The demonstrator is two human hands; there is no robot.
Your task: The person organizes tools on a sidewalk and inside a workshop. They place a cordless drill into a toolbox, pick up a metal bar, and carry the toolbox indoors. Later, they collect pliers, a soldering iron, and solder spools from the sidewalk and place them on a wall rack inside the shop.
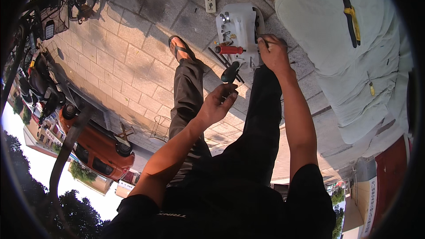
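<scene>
Outdoor scene in strong low sunlight. The ground is a pavement (133, 57) of rectangular grey stone slabs with dark joints and patchy stains; long shadows cross it. A white power strip (210, 0) lies on the slabs near the top edge. At upper right sits a large pale casing (345, 62), smooth and rounded, with a pair of yellow-handled pliers (350, 15) resting on it. At the left rim are parked cycles with a wire basket (55, 11), and an orange car (99, 148) stands beyond the kerb.

The person wears dark trousers and a sandal (179, 48) on the visible foot. Between the feet lies a white moulded plastic tray (239, 28), glossy and irregular in outline, carrying small metal fittings and a red-handled tool (229, 49); thin dark rods lie just beside its lower edge.

The left hand (217, 104) has its fingers curled around a black-handled tool (230, 73), the rounded dark grip projecting above the fingertips, near the tray's lower edge. The right hand (273, 53) rests at the tray's right rim, fingers pinched narrowly on something at the edge; what they hold cannot be told.
</scene>
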